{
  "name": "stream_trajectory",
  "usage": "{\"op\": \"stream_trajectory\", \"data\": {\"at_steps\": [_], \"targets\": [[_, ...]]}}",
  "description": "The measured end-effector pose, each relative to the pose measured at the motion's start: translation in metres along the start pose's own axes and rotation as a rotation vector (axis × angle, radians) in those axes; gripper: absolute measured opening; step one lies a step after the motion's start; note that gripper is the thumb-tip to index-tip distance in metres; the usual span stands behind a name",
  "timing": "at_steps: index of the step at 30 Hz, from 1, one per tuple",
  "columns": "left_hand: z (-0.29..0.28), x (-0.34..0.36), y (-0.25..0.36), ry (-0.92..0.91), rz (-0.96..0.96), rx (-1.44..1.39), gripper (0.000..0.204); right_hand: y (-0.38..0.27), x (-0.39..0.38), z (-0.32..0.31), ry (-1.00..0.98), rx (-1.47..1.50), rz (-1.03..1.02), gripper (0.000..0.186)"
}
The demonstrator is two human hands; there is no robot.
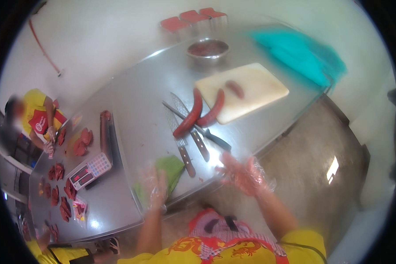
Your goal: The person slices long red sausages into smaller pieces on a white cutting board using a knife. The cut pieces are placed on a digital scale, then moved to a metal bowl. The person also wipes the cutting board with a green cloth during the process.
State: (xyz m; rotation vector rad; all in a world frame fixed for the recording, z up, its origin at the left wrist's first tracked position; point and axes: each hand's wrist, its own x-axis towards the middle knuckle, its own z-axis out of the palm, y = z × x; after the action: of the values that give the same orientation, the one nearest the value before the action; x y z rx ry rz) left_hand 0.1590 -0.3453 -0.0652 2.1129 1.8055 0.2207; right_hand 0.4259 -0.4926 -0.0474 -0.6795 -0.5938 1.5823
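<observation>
My left hand (pixel 156 188), in a clear plastic glove, is over a green cloth (pixel 170 170) at the table's near edge. Its fingers look stretched out, though slightly blurred. My right hand (pixel 243 175), gloved too, hovers by the same edge with fingers spread and nothing in them. Beyond it lie a sharpening steel (pixel 216 140) with a black handle and two wood-handled knives (pixel 187 163). One long red sausage (pixel 191 115) lies across these tools. Another curved sausage (pixel 214 110) rests partly on the white cutting board (pixel 255 103), where a short sausage piece (pixel 235 89) also sits.
A steel bowl (pixel 208 49) of reddish meat stands far back on the metal table (pixel 141 101), left of a teal sheet (pixel 301 53). Leftward are a digital scale (pixel 91 170), several meat portions (pixel 80 147) and a co-worker (pixel 38 116) in yellow. Red stools (pixel 193 17) stand behind.
</observation>
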Motion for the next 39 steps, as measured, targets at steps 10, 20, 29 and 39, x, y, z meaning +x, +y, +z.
{"op": "stream_trajectory", "data": {"at_steps": [10, 20, 29, 39], "targets": [[0.034, 0.001, 0.063, 0.060, -0.235, -1.715, 0.039, 0.002, 0.079, 0.041, 0.031, -0.021, 0.407, 0.046], [0.022, 0.043, 0.001, 0.540, -0.361, -1.962, 0.045, -0.014, 0.088, 0.002, 0.008, -0.564, 0.198, 0.061], [0.039, 0.060, 0.065, 0.616, -0.098, -2.056, 0.051, -0.039, 0.113, 0.010, -0.410, -0.476, 0.202, 0.091], [0.065, 0.080, 0.035, 0.671, -0.097, -1.965, 0.047, -0.021, 0.132, 0.019, -0.304, -0.879, -0.700, 0.069]]}}
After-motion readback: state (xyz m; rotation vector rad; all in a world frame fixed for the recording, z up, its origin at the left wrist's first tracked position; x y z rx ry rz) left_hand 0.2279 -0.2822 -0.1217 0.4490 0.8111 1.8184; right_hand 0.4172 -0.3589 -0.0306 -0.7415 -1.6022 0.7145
